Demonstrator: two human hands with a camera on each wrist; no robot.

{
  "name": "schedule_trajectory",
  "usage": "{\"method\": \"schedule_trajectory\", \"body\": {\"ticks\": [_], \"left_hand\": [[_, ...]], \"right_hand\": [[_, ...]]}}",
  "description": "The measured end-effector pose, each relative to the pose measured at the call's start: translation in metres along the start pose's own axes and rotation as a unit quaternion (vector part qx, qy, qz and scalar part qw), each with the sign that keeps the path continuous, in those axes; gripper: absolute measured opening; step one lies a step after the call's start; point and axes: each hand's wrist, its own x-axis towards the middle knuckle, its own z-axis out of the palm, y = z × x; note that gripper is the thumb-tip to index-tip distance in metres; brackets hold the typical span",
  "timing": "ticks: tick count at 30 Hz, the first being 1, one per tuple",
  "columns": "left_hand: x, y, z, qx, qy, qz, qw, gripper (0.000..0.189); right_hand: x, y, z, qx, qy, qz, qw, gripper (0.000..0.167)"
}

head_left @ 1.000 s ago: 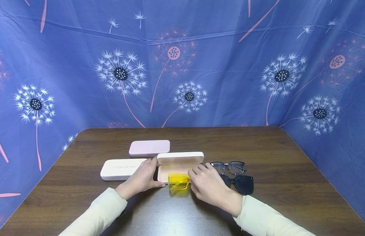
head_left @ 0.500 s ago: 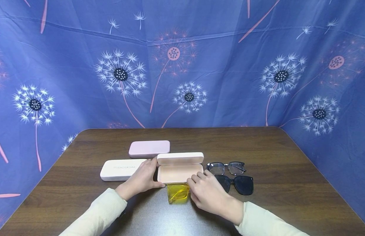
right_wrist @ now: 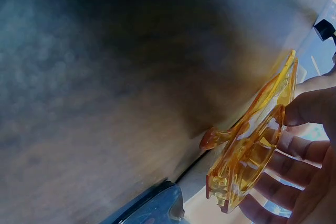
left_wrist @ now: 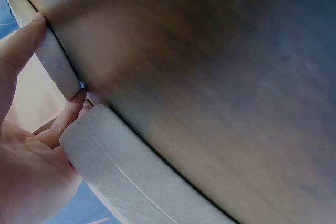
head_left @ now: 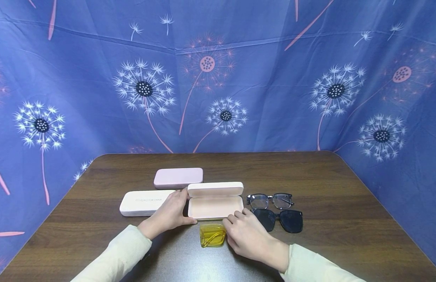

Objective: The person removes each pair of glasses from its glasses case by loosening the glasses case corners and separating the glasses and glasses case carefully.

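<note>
An open pale glasses case (head_left: 215,209) lies mid-table, lid tipped back and nothing inside. My left hand (head_left: 168,211) grips its left end; in the left wrist view the thumb presses the case's front wall (left_wrist: 59,66). Just in front of the case, my right hand (head_left: 249,236) pinches the right end of yellow-tinted glasses (head_left: 211,236) with folded temples. The right wrist view shows these yellow glasses (right_wrist: 252,145) between thumb and fingers, close over the table. Black sunglasses (head_left: 290,221) lie right beside the right hand, which covers part of them.
Black-framed clear glasses (head_left: 274,201) lie behind the sunglasses. At left is a closed white glasses case (head_left: 142,203) with lettering, its right end behind the left hand. A closed pink case (head_left: 178,177) lies farther back. A blue dandelion-print cloth (head_left: 267,78) hangs behind the table.
My right hand has drawn the yellow glasses from over the case's front edge toward the person, onto the area before it. The left hand and the case have stayed put.
</note>
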Motion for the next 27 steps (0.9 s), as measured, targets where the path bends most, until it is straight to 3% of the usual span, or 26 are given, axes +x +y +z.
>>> {"method": "schedule_trajectory", "body": {"ticks": [6,27], "left_hand": [[-0.0003,0.0003,0.0001,-0.005,-0.001,0.002,1.0,0.095],[-0.0007,0.0009,-0.0003,-0.006,0.002,0.016,0.9999,0.096]], "right_hand": [[-0.0002,0.001,0.0018,-0.004,0.011,-0.001,0.9999,0.017],[0.0016,0.0055,-0.0003,0.012,-0.011,0.009,0.9998,0.014]]}}
